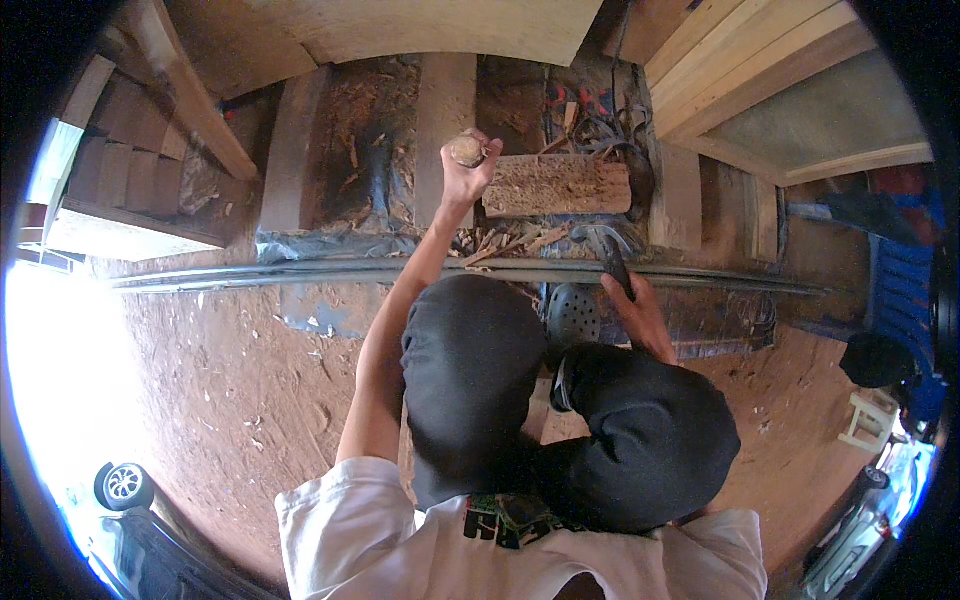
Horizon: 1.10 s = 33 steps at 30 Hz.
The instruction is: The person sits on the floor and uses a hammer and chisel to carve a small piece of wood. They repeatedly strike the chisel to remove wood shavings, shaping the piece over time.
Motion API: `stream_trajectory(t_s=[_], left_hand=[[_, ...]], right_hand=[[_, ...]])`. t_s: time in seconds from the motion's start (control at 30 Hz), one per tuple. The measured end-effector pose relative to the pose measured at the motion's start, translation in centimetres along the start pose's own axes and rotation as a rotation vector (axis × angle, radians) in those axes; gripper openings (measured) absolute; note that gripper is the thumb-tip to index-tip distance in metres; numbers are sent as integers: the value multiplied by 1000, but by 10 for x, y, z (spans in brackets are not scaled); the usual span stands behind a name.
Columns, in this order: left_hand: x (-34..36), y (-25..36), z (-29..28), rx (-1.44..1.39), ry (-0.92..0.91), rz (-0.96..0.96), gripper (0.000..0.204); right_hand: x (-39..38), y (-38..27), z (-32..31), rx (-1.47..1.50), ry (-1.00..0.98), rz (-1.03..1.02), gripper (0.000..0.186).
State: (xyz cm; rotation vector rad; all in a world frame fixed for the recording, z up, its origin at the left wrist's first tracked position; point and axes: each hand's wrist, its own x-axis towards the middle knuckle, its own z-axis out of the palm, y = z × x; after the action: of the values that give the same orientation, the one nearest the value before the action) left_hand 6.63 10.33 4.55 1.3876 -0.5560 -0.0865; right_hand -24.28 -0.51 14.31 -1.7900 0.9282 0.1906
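Observation:
My left hand (468, 182) is raised beyond my knees, its fingers wrapped round a round, pale wooden piece (467, 151) seen end-on; how long it is stays hidden. Just right of that hand lies a rough wooden block (562, 186), its top pitted and chipped. My right hand (641, 312), lower and to the right, is closed on the dark handle of a claw hammer (617, 268). The hammer's head points away from me, near the block's front edge. Splintered wood chips (500, 245) lie between block and metal rods.
Long metal rods (380, 270) run across the dirt floor (270, 390) in front of me. Wooden beams (446, 110) lie beyond them, with wooden frames (760, 90) at upper right. My shoe (573, 316) stands by the rods. A blue plastic chair (895, 300) is at far right.

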Motion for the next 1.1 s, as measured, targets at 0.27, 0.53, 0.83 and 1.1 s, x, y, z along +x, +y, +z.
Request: stream_trajectory(t_s=[0.27,0.53,0.83,1.1], left_hand=[[-7,-6,6,8,-153,-21,17],[-12,-40,4,148,-304,84,22],[-7,-15,17,-10,-354,-49,13],[-11,-20,12,109,-398,-65,12]], right_hand=[[0,-30,-1,-42,135,-181,43],[-4,-126,-41,-12,216,-797,32],[56,-146,9,-657,-21,-419,35],[18,-168,-11,22,156,-868,25]])
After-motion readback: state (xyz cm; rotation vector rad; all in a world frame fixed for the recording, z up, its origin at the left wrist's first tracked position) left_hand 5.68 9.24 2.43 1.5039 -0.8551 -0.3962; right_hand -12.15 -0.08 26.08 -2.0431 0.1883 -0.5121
